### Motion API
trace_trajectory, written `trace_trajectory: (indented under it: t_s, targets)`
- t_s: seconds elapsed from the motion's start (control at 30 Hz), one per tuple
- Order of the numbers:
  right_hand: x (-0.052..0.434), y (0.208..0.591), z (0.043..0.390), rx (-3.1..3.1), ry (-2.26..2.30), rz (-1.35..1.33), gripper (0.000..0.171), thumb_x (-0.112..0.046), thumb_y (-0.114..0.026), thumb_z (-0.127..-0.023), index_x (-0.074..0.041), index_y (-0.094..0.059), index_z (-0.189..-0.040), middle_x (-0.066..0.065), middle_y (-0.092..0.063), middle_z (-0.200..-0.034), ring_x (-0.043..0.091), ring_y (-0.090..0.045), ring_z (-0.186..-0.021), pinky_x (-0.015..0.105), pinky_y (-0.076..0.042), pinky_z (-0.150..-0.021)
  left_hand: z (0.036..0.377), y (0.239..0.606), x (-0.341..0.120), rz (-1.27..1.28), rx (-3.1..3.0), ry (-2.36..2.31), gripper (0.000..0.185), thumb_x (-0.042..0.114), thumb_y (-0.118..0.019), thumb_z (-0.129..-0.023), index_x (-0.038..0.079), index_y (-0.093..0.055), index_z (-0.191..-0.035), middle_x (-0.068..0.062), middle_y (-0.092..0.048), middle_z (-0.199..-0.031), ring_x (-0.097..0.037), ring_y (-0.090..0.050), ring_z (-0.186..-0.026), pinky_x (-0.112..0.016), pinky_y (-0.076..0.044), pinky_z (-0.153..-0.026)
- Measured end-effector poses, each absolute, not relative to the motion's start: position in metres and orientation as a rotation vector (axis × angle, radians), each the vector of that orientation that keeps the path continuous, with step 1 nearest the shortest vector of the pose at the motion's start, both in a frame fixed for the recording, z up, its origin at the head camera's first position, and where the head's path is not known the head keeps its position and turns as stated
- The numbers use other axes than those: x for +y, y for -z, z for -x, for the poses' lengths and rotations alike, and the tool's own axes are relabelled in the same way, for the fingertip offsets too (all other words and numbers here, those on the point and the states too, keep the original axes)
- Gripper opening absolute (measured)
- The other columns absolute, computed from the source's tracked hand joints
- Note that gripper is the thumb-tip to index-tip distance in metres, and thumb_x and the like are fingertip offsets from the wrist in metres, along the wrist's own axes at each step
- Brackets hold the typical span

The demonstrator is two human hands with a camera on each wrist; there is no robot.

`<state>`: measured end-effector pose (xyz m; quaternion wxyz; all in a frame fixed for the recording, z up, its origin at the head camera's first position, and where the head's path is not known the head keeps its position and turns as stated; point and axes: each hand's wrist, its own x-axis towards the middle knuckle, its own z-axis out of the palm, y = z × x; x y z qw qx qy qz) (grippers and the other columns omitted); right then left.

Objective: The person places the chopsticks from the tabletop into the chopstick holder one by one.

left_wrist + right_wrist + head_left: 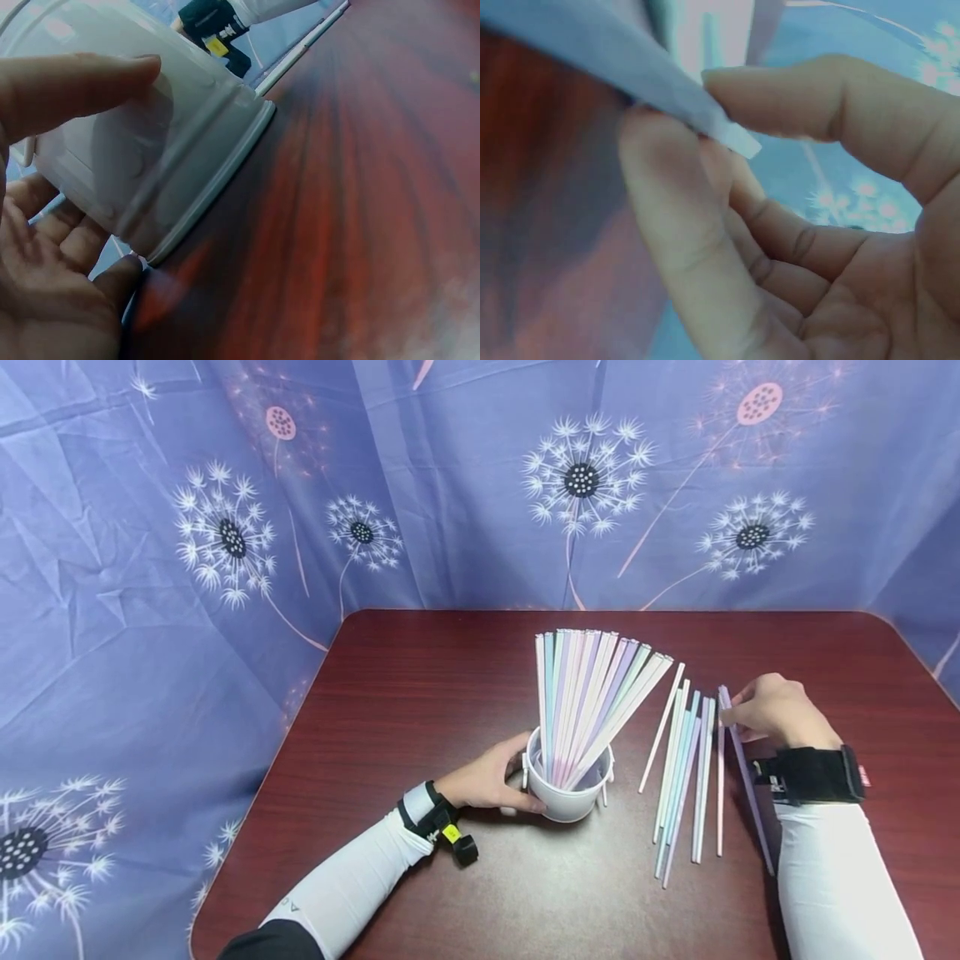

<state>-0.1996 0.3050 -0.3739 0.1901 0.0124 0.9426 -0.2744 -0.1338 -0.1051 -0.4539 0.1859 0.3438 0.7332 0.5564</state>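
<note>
- Close to the right wrist camera, a slim, pale purple stick is pinched near its far end by the right hand, at the table's right side.
- Just left of it, slim pastel sticks are laid on the glossy red-brown table.
- Farther left, a small, round, white bucket is gripped by the left hand, its fingers spread around the side.
- Inside, a fanned pastel bundle is contained.
- Behind, blue dandelion-printed cloth is hung.
</note>
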Motion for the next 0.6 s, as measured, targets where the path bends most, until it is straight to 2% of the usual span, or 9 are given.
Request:
trace_trajectory:
  t_s: [0.07, 0.13, 0.3, 0.43, 0.5, 0.6]
  targets:
    - [0.305, 0.366, 0.196, 2.702, 0.772, 0.004, 0.041, -0.028, -0.072, -0.083, 0.008, -0.065, -0.101, 0.007, -0.071, -0.069, 0.021, -0.072, -0.066, 0.046, -0.055, -0.071, 0.134, 0.453, -0.105, -0.968, 2.044, -1.575, 0.090, 0.015, -0.087, -0.071, 0.023, -0.037, -0.146, 0.006, -0.051, -0.141, -0.012, -0.045, -0.133, -0.031, -0.032, -0.116]
    - [0.303, 0.356, 0.191, 2.756, 0.778, 0.049, 0.042, -0.033, -0.071, -0.085, 0.006, -0.065, -0.102, 0.005, -0.071, -0.071, 0.021, -0.070, -0.067, 0.041, -0.053, -0.069, 0.134, 0.453, -0.105, -0.965, 2.022, -1.585, 0.090, 0.013, -0.086, -0.072, 0.021, -0.036, -0.147, 0.004, -0.050, -0.142, -0.012, -0.044, -0.134, -0.030, -0.031, -0.116]
    - [0.292, 0.326, 0.175, 2.851, 0.870, 0.192, 0.039, -0.034, -0.068, -0.091, 0.000, -0.064, -0.108, 0.005, -0.073, -0.081, 0.018, -0.069, -0.070, 0.021, -0.047, -0.067, 0.134, 0.452, -0.104, -0.925, 1.994, -1.608, 0.092, 0.009, -0.086, -0.072, 0.018, -0.035, -0.148, 0.000, -0.049, -0.144, -0.012, -0.044, -0.134, -0.030, -0.032, -0.116]
    - [0.282, 0.304, 0.157, 2.802, 1.199, 0.278, 0.026, -0.022, -0.067, -0.093, 0.000, -0.062, -0.108, 0.009, -0.073, -0.088, 0.017, -0.072, -0.072, 0.016, -0.055, -0.069, 0.134, 0.453, -0.104, -0.904, 2.008, -1.600, 0.094, 0.011, -0.087, -0.071, 0.019, -0.035, -0.148, 0.001, -0.049, -0.144, -0.012, -0.044, -0.134, -0.029, -0.032, -0.116]
    - [0.277, 0.295, 0.147, 2.728, 1.425, 0.345, 0.021, -0.013, -0.067, -0.093, 0.002, -0.061, -0.106, 0.011, -0.072, -0.089, 0.019, -0.072, -0.073, 0.022, -0.059, -0.070, 0.134, 0.454, -0.104, -0.911, 2.010, -1.598, 0.093, 0.010, -0.087, -0.071, 0.017, -0.035, -0.148, 0.000, -0.049, -0.143, -0.012, -0.044, -0.134, -0.029, -0.033, -0.115]
    - [0.271, 0.284, 0.136, 2.438, 1.909, 0.530, 0.015, 0.008, -0.062, -0.090, 0.012, -0.058, -0.104, 0.017, -0.069, -0.093, 0.026, -0.072, -0.078, 0.032, -0.061, -0.072, 0.134, 0.455, -0.103, -0.923, 2.003, -1.605, 0.092, 0.009, -0.087, -0.070, 0.016, -0.036, -0.147, 0.001, -0.050, -0.142, -0.012, -0.046, -0.133, -0.029, -0.034, -0.115]
